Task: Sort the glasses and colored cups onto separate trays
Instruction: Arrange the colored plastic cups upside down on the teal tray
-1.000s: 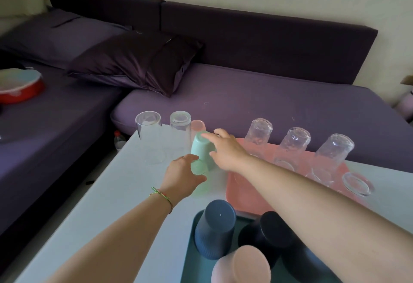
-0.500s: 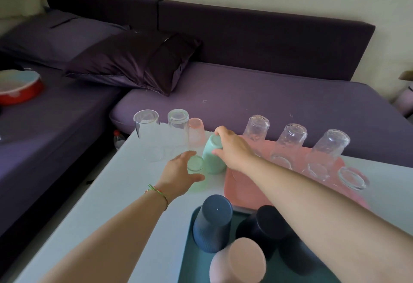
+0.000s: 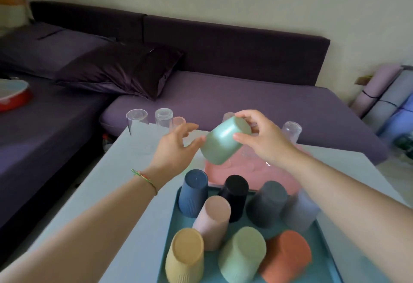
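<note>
My right hand grips a mint green cup by its base and holds it tilted in the air above the pink tray. My left hand is open beside the cup, its thumb tip at the cup's side. Several colored cups stand upside down on the teal tray, among them a blue cup and a yellow cup. Clear glasses stand at the table's far left edge, with a pale pink glass next to them. A glass on the pink tray shows behind my right hand.
The white table stands against a purple sofa with a dark pillow. A red bowl lies on the sofa at the left. Rolled mats lean at the right.
My right hand has lifted the mint green cup off the table and tipped it in the air. My left hand has let go of the small glass and risen beside the cup. The camera has tilted down.
</note>
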